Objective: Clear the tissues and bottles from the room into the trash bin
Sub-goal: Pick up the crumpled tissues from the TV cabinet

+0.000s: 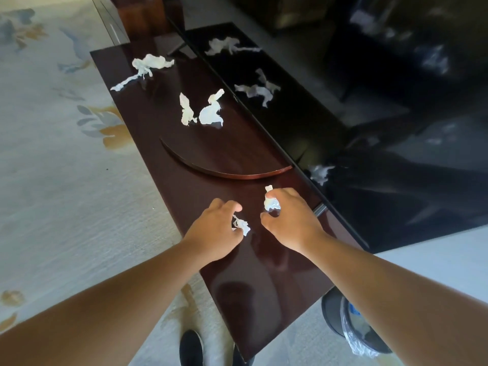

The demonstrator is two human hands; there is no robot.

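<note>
Both hands are over the near part of a dark glossy TV stand (163,143). My left hand (214,231) pinches a small crumpled tissue (241,223) in its curled fingers. My right hand (290,220) grips another crumpled tissue (270,203) between thumb and fingers. Farther along the stand lie two loose tissues side by side (188,112) (211,113) and a long twisted tissue (148,67) near the far end. A dark trash bin with a clear liner (336,317) stands on the floor beyond the stand's near right corner, partly hidden by my right forearm. No bottle is in view.
A black TV screen (330,107) runs along the stand's right edge and mirrors the tissues. A curved wooden ridge (224,173) crosses the stand's top. A pale patterned carpet (58,154) covers the floor on the left. My dark shoe (190,348) shows at the bottom.
</note>
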